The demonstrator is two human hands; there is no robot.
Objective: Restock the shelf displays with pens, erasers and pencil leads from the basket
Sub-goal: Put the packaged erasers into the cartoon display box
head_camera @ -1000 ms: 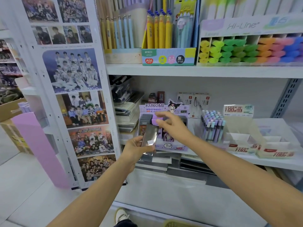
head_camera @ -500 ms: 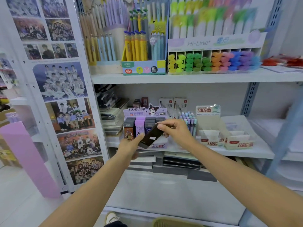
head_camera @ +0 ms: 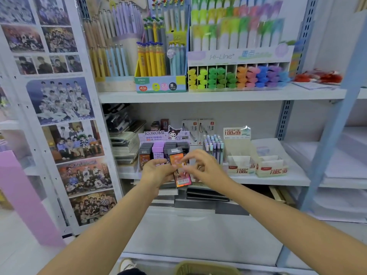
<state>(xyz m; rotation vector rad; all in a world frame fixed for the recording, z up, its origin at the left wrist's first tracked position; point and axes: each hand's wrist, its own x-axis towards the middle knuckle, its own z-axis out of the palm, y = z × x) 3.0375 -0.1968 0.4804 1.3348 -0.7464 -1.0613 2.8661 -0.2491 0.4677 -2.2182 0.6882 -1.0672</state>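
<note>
Basket (head_camera: pixel 200 267) is cut by the bottom edge: only the rim shows, contents out of view. Shoe (head_camera: pixel 127 264) beside it is half cropped. Lower front of the Kuromi display (head_camera: pixel 158 134) is hidden behind both hands, so its front rows can't be counted. Small case (head_camera: pixel 179 165) held between left hand (head_camera: pixel 156 173) and right hand (head_camera: pixel 208 169) — label print unreadable, edges under fingertips. Red items (head_camera: pixel 317 76) far right — blurred, can't identify. Hi-Line rack (head_camera: pixel 234 56) top is cropped.
</note>
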